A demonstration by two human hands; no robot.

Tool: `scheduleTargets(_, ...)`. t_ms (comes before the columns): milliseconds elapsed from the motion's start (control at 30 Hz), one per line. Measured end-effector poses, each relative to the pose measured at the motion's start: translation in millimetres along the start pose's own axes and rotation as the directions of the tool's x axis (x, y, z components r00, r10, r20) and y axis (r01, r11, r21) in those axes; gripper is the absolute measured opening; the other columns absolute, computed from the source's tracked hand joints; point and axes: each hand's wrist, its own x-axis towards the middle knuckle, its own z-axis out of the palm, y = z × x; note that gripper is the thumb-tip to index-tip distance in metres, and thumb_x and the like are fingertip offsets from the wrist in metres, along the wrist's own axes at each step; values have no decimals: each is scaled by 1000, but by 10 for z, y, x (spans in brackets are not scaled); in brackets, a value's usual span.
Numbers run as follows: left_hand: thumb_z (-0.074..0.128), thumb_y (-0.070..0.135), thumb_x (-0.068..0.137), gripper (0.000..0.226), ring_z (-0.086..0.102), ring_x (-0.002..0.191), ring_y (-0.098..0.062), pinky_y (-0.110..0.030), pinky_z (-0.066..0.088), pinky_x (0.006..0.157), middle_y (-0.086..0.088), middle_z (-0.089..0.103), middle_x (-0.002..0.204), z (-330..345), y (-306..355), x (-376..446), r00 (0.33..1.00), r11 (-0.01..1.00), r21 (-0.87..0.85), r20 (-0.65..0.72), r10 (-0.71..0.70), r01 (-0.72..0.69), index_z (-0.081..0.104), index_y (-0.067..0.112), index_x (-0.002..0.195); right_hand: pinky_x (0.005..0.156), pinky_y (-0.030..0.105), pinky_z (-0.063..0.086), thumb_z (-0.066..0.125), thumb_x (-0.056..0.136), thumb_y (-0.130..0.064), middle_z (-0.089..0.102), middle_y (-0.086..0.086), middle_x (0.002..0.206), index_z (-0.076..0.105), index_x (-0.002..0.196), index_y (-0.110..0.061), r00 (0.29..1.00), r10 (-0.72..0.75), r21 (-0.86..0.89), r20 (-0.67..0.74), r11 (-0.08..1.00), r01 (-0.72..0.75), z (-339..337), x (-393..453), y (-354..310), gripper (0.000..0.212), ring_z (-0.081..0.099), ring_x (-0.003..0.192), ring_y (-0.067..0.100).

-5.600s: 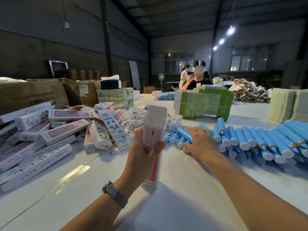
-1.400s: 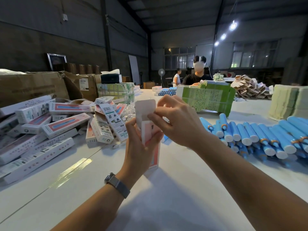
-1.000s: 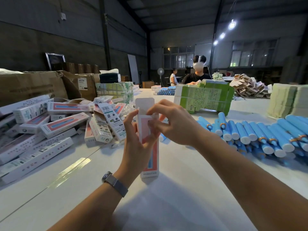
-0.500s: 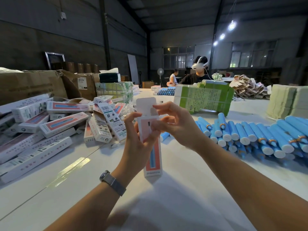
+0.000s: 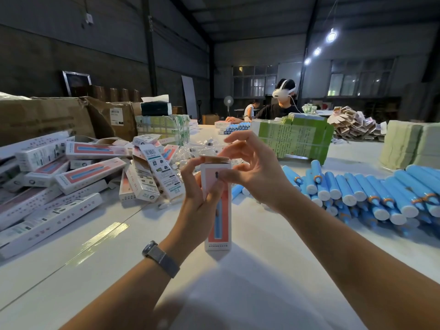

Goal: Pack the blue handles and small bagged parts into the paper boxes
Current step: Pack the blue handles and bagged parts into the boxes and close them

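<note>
1. Pink and white card makes up the paper box (image 5: 217, 206) we hold upright over the tabletop (image 5: 250, 282), its base just above the surface or touching it; we cannot tell which. A long blue stripe runs down its printed front, and the top flap is folded over.
2. Our left hand (image 5: 198, 198) has its grip wrapped around the box's upper half, index finger pressing the flap edge.
3. Our right hand (image 5: 252, 170) pinches the top front of the box with its thumb; its other fingers are raised and spread. We judge the flap is being tucked shut, so this box looks nearly finished; its contents are hidden.
4. Packed boxes (image 5: 71, 172) lie heaped to the left, so much seems already done.
5. Blue handles (image 5: 357, 194) lie in a broad pile to the right, well apart from the box, so plenty remains.
6. Small bagged parts (image 5: 197, 153) lie in a clear heap beyond the box.
7. Flat green cartons (image 5: 295, 136) stand behind, and another person (image 5: 281, 103) works at the far end.
</note>
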Motion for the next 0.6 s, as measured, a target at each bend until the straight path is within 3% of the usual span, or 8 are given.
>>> scheduleTargets(100,45,15,102,39,68,97,-17,-24,57,75,25,62,106,1,-24,-5,1000,1000,-9,10,6,-6,17,33,123,76,28,53,75,81,-1,66,-1,97,67,94,-24,999,-26,-78,41,997,29,-12,-6,-23,28,63,99,14)
scheduleTargets(200,44,23,102,35,68,95,-17,-25,58,73,27,60,102,9,-31,-18,1000,1000,15,14,2,-2,20,38,122,79,33,56,75,84,-14,64,6,93,70,83,-18,1000,-17,-53,16,998,18,8,-14,-53,7,63,95,19)
scheduleTargets(367,45,16,103,35,66,85,-19,-35,61,71,22,60,99,32,-17,-27,1000,999,50,-16,7,-6,26,41,119,77,40,57,73,83,-4,66,-3,89,64,83,-23,999,35,-87,-1,996,-35,6,10,-82,21,62,85,14)
scheduleTargets(467,45,25,102,31,67,88,-22,-38,61,73,15,60,105,49,7,-25,1000,998,49,-13,26,-26,25,40,119,81,29,55,69,84,0,64,-3,93,67,85,-21,1000,15,-137,23,991,-11,0,11,-106,21,61,87,8)
scheduleTargets(600,45,24,102,35,67,90,-22,-37,62,73,15,58,105,59,12,-36,999,996,67,5,52,-52,23,43,122,78,24,52,69,81,1,62,-2,88,69,78,-21,1000,-12,-172,-19,985,8,0,21,-121,22,60,84,13)
